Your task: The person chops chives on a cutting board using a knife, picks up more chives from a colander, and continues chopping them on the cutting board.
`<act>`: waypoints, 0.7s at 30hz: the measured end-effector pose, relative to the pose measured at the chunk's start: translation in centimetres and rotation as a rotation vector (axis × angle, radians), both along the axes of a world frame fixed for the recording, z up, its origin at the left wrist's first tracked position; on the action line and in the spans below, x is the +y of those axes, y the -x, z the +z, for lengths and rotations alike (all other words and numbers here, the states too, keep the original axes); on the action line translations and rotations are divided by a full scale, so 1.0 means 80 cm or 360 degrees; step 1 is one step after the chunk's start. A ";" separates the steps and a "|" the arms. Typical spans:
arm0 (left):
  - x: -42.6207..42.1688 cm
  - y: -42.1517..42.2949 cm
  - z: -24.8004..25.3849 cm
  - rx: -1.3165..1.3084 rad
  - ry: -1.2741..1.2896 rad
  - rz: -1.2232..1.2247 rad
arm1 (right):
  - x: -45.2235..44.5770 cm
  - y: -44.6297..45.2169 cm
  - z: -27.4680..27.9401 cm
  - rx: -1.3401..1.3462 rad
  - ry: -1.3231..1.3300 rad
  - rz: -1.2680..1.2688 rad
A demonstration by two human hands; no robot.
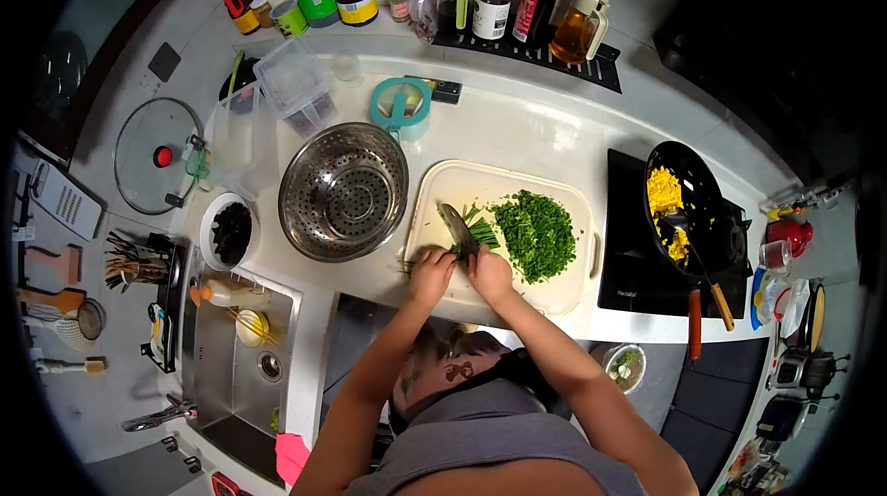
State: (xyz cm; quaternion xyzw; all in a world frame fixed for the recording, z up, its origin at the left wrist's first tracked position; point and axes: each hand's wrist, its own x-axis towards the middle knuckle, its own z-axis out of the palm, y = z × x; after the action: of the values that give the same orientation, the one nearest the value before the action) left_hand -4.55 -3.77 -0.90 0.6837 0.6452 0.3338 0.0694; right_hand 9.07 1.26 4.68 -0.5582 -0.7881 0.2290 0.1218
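My right hand [490, 272] grips a kitchen knife [455, 223], its blade angled up and left over the cutting board [443, 184]. Just left of it, my left hand [432, 274] is closed over a bunch of chives, its fingers bent near the blade; a few stalk ends poke out beside it. Green chive stalks [485, 235] lie against the right side of the blade. A broad heap of finely chopped chives [536, 233] covers the right half of the cream-coloured board.
A steel colander [344, 191] stands left of the board. Further left are a bowl of black pieces [231, 230] and the sink [236, 376]. On the right, a wok [707, 210] with scrambled egg [663, 191] sits on the cooktop [628, 265]. Bottles [536, 2] line the back.
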 end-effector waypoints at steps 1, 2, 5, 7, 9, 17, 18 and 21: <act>0.000 0.000 0.002 0.0038 -0.0001 0.0003 | 0.004 -0.004 -0.002 0.0014 0.0002 -0.0006; 0.000 0.000 0.001 0.0062 0.0018 0.0049 | 0.009 -0.009 -0.009 0.0096 -0.0020 0.0023; 0.007 0.014 -0.005 0.0107 0.0042 0.0192 | 0.006 -0.024 0.010 0.0164 0.0071 -0.0007; 0.023 0.023 -0.004 0.0087 0.0041 0.0286 | 0.000 -0.035 0.025 0.0236 0.0059 -0.0079; 0.047 0.026 -0.002 0.0145 0.0073 0.0313 | -0.003 -0.049 0.033 0.0278 0.0042 -0.0149; 0.137 -0.004 0.002 0.0030 0.0139 0.0139 | -0.013 -0.108 0.029 0.0323 0.0075 -0.0455; 0.139 -0.010 0.006 -0.0017 0.0225 0.0080 | -0.012 -0.114 0.032 0.0263 0.0157 -0.0470; 0.129 -0.023 0.015 -0.0011 0.0146 -0.0061 | -0.012 -0.125 0.029 0.0239 0.0063 -0.0510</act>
State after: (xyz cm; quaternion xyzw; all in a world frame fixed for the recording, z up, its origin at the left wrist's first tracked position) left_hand -2.75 6.54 0.29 0.6908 0.6465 0.3047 0.1092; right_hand 19.05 0.32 7.00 -0.6603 -0.6731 0.2633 0.2043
